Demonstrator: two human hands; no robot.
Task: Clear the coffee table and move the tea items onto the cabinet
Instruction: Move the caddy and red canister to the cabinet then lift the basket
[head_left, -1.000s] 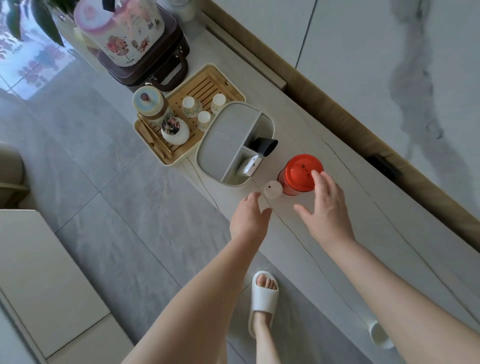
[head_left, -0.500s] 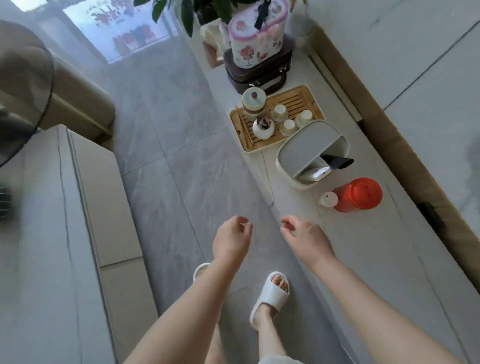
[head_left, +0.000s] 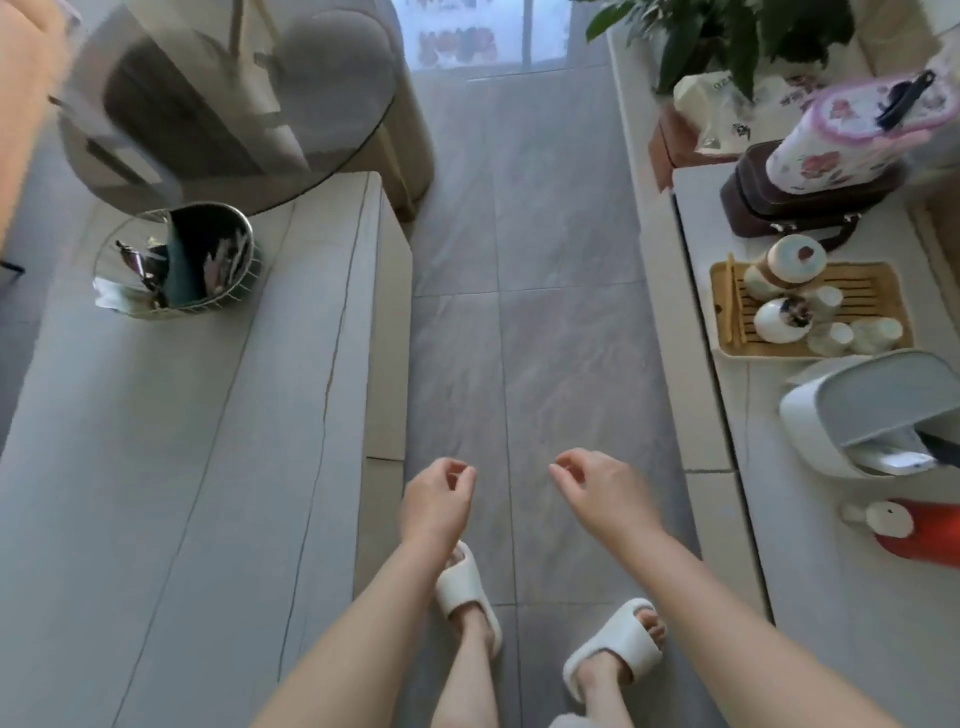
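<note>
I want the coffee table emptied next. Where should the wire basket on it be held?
Take the wire basket by its round rim, one hand on each side, coming from above. It is wide, open-topped and loosely filled, so a level two-handed grip probably keeps the contents in.

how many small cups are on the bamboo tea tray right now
3 small cups on the bamboo tea tray: one mid-tray, two at its near edge. More may hide behind the jars.

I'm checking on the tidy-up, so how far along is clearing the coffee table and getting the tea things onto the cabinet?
Done: the bamboo tea tray with its cups, the white bin and the red canister all sit on the cabinet. In hand: nothing; the left hand and right hand hang loosely curled over the floor. Left: a wire basket of items on the coffee table.
</note>
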